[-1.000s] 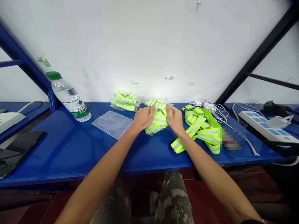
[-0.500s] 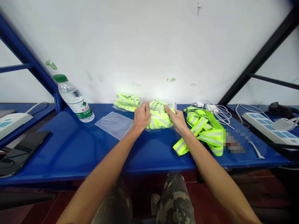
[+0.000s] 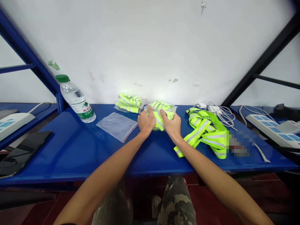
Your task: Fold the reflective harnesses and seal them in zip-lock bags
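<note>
My left hand (image 3: 147,121) and my right hand (image 3: 172,123) are closed on the two sides of a clear plastic bag of yellow-green reflective straps (image 3: 159,122), thumbs on top. Behind it are more bagged straps (image 3: 158,105), partly covered, and I cannot tell whether they are a separate bag. Left of my left hand sits another bag of straps (image 3: 129,103) by the wall. A flat clear zip bag (image 3: 116,126) lies in front of that one. Loose reflective straps (image 3: 199,129), with grey stripes, are heaped to the right of my right hand.
On the blue table (image 3: 77,150) a water bottle (image 3: 77,99) with a green cap stands at the left. A black phone-like slab (image 3: 25,153) lies at the left edge. White cables (image 3: 223,115) and a power strip (image 3: 273,129) are at the right.
My hands have come closer together on the bag, the right one shifting left. The bag between them looks more squeezed, and the flat zip bag's red-edged end now shows.
</note>
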Demonstrator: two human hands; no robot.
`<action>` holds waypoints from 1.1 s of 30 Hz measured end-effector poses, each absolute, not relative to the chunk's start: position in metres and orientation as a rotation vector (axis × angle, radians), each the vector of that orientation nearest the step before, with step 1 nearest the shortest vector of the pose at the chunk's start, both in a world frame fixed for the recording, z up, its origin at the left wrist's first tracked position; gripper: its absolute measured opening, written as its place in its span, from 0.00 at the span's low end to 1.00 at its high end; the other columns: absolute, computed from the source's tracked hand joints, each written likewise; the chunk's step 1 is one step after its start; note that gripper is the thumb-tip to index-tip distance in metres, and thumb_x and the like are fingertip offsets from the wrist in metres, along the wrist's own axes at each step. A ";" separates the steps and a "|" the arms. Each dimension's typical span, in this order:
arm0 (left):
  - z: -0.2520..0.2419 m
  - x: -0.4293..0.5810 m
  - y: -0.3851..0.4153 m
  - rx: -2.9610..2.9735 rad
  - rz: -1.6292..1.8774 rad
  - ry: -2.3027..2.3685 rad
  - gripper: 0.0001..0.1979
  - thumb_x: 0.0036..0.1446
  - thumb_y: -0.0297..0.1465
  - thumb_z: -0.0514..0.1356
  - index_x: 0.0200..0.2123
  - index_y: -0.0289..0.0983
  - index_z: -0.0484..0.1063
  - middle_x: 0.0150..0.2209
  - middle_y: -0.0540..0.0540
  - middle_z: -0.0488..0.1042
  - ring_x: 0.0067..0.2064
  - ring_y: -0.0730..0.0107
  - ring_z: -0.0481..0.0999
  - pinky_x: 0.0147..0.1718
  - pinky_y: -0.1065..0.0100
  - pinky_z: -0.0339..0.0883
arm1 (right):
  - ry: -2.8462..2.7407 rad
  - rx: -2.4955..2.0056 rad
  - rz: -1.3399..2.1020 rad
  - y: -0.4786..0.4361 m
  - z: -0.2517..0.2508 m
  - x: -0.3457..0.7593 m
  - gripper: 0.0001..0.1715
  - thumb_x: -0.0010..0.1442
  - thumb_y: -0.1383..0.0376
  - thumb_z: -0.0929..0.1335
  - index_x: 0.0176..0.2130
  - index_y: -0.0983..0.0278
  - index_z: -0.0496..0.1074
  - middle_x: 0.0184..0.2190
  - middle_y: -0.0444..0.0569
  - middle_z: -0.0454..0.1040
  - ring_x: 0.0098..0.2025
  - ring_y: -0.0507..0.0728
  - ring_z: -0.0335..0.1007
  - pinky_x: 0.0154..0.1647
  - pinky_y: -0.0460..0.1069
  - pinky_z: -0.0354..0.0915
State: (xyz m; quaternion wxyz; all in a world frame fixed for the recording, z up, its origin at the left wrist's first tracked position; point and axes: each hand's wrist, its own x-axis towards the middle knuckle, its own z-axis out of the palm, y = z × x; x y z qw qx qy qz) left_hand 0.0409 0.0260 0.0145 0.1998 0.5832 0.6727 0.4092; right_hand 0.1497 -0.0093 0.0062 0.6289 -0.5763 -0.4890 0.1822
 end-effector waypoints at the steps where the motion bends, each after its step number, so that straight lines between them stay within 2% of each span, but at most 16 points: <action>1: 0.014 0.041 0.026 1.639 1.156 1.883 0.38 0.66 0.53 0.35 0.43 0.34 0.78 0.47 0.31 0.79 0.55 0.45 0.75 0.54 0.53 0.65 | -1.111 -1.328 0.405 -0.009 0.006 0.148 0.27 0.54 0.45 0.70 0.39 0.65 0.78 0.38 0.56 0.81 0.39 0.62 0.76 0.40 0.51 0.67; 6: 0.015 0.045 0.027 1.672 1.182 1.874 0.36 0.68 0.48 0.35 0.41 0.34 0.79 0.45 0.31 0.80 0.53 0.47 0.76 0.54 0.55 0.66 | -1.084 -1.348 0.293 -0.005 0.006 0.150 0.22 0.56 0.48 0.69 0.35 0.65 0.78 0.32 0.53 0.80 0.33 0.61 0.74 0.35 0.51 0.67; 12: 0.014 0.046 0.025 1.681 1.185 1.855 0.37 0.68 0.48 0.34 0.40 0.34 0.78 0.45 0.30 0.80 0.52 0.46 0.76 0.52 0.54 0.66 | -1.072 -1.337 0.308 -0.006 0.003 0.151 0.21 0.56 0.49 0.69 0.34 0.65 0.77 0.31 0.53 0.80 0.31 0.59 0.73 0.35 0.51 0.67; 16: 0.016 0.043 0.028 1.740 1.190 1.836 0.35 0.68 0.47 0.35 0.36 0.35 0.78 0.43 0.31 0.80 0.52 0.48 0.76 0.52 0.56 0.66 | -1.063 -1.297 0.377 -0.005 0.002 0.151 0.24 0.56 0.48 0.69 0.38 0.66 0.77 0.36 0.55 0.81 0.36 0.61 0.75 0.38 0.51 0.68; 21: 0.020 0.026 0.040 1.711 1.218 1.900 0.31 0.68 0.48 0.39 0.34 0.37 0.75 0.39 0.34 0.80 0.47 0.50 0.78 0.48 0.57 0.67 | -1.269 -1.251 0.563 -0.002 -0.002 0.158 0.32 0.54 0.45 0.71 0.47 0.66 0.75 0.44 0.55 0.80 0.44 0.61 0.76 0.44 0.52 0.70; 23: 0.022 0.019 0.045 1.680 1.270 1.917 0.31 0.67 0.51 0.40 0.36 0.37 0.74 0.39 0.35 0.80 0.47 0.50 0.78 0.48 0.57 0.67 | -1.391 -1.241 0.603 -0.002 -0.002 0.161 0.33 0.54 0.45 0.71 0.50 0.66 0.73 0.47 0.56 0.79 0.47 0.62 0.76 0.47 0.53 0.69; 26: 0.025 0.017 0.047 1.611 1.359 1.821 0.31 0.67 0.53 0.39 0.44 0.38 0.72 0.45 0.36 0.79 0.52 0.51 0.75 0.50 0.59 0.66 | -1.423 -1.201 0.520 -0.001 0.003 0.163 0.32 0.56 0.47 0.71 0.50 0.66 0.73 0.48 0.57 0.78 0.48 0.62 0.75 0.50 0.54 0.69; 30: 0.024 0.029 0.043 1.381 1.411 1.705 0.28 0.70 0.48 0.37 0.57 0.37 0.62 0.53 0.36 0.75 0.56 0.55 0.74 0.51 0.61 0.66 | -1.161 -1.249 0.382 0.026 0.025 0.174 0.34 0.56 0.43 0.68 0.48 0.69 0.73 0.43 0.60 0.79 0.44 0.64 0.76 0.46 0.56 0.71; 33: 0.018 0.036 0.037 1.440 1.447 1.623 0.22 0.70 0.43 0.44 0.60 0.36 0.55 0.54 0.37 0.74 0.51 0.62 0.77 0.52 0.63 0.66 | -1.037 -1.468 0.404 0.061 0.044 0.191 0.45 0.58 0.43 0.67 0.59 0.74 0.65 0.52 0.66 0.74 0.52 0.68 0.72 0.52 0.60 0.69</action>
